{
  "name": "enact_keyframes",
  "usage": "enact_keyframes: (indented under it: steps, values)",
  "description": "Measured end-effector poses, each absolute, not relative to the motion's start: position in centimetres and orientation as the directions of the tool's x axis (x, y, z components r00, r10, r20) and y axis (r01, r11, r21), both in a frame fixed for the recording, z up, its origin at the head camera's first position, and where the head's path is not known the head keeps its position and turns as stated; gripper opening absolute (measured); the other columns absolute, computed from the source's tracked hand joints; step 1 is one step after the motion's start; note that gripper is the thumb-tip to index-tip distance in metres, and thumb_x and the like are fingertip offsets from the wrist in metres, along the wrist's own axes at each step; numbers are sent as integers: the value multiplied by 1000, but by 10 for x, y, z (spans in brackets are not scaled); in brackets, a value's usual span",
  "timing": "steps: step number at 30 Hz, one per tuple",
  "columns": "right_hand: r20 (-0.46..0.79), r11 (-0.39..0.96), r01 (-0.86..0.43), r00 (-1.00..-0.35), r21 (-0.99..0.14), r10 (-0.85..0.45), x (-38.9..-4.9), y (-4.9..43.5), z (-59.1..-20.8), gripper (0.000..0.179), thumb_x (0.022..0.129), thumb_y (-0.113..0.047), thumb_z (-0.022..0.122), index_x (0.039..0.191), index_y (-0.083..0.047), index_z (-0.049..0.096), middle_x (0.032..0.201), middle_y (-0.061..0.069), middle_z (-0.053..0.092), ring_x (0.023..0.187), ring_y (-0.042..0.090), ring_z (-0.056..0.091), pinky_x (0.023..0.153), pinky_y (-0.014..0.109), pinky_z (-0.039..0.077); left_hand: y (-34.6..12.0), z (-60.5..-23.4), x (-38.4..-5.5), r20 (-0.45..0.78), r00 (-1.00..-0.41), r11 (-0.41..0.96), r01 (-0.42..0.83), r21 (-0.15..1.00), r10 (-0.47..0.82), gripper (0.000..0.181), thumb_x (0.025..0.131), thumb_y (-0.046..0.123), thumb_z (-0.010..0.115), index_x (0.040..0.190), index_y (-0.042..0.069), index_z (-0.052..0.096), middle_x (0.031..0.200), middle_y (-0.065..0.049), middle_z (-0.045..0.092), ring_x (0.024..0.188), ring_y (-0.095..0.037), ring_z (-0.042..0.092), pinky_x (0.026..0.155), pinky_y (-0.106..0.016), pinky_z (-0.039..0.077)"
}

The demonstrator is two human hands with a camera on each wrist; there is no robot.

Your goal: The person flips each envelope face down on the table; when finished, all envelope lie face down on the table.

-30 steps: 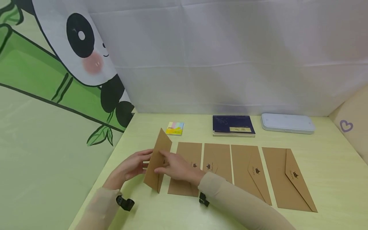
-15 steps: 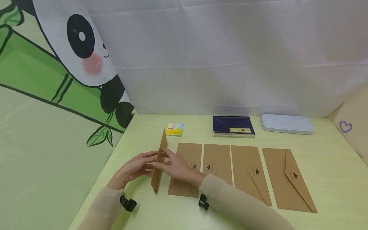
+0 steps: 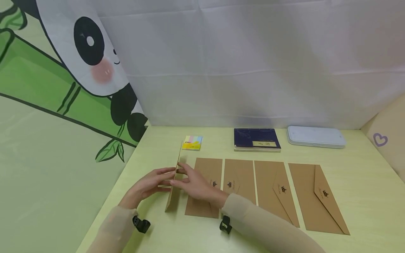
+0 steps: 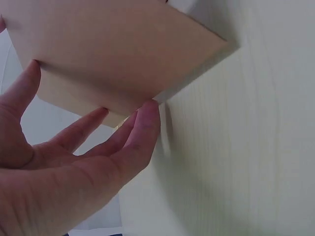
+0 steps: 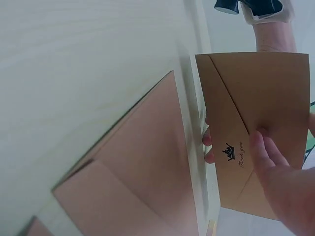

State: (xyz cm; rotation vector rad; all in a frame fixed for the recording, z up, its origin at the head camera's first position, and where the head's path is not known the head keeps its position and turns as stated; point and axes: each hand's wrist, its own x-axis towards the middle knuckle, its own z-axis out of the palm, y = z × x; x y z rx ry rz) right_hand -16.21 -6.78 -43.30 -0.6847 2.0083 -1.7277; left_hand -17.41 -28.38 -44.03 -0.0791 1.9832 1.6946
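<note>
A brown kraft envelope (image 3: 171,196) stands on edge at the left of the row, almost edge-on in the head view. My left hand (image 3: 143,186) holds it from its left side. In the left wrist view its fingertips (image 4: 147,110) touch the envelope's plain back near the lower edge. From the other side my right hand (image 3: 202,186) reaches across, its extended fingertips (image 5: 257,140) touching the printed face beside the pointed flap. That face carries a crown mark (image 5: 228,152) and small lettering. The right hand's remaining fingers are partly hidden.
Several similar envelopes (image 3: 269,186) lie flat in a row to the right, under and beyond the right forearm. Along the back are sticky notes (image 3: 192,143), a dark blue notebook (image 3: 253,135) and a pale blue case (image 3: 316,137). Walls bound the table's sides.
The envelope has turned from showing its printed face at a slant to nearly edge-on. The left hand has shifted slightly right with it; the right hand stays against the face.
</note>
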Motion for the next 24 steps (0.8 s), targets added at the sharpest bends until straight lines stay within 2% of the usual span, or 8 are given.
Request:
enact_keyframes:
  steps: [4,7,16,24]
  values:
    - [37,62,-86,-830,-994,-557,-160,-67,-435,82,89,-26,70,153,-17,19,141,13,44,102,13,62,76,28,51,-281,-440,-177,-426,-877,269,-365,891,221,72,90,38,66,143,0,36,127,-16,54,104,-30,59,88,-46,47]
    - [61,53,-104,-849,-993,-525,-159,-67,-438,85,87,-15,72,153,-14,18,138,16,47,95,10,64,73,26,52,-279,-439,-180,-424,-889,337,-352,873,172,73,88,39,68,142,0,38,123,-14,58,105,-28,58,87,-46,47]
    - [54,123,-127,-879,-984,-474,-161,-70,-444,83,80,-2,76,148,1,28,130,11,52,81,9,65,63,24,52,-276,-435,-181,-366,-928,541,-273,795,69,83,79,38,78,139,-6,41,134,-30,45,112,-35,53,87,-49,45]
    - [1,208,-104,-895,-973,-445,-166,-74,-449,78,77,1,78,142,7,35,119,10,57,80,11,64,62,22,51,-275,-437,-178,-333,-943,682,-253,686,-15,85,78,40,78,139,-6,42,137,-30,42,118,-41,47,93,-55,40]
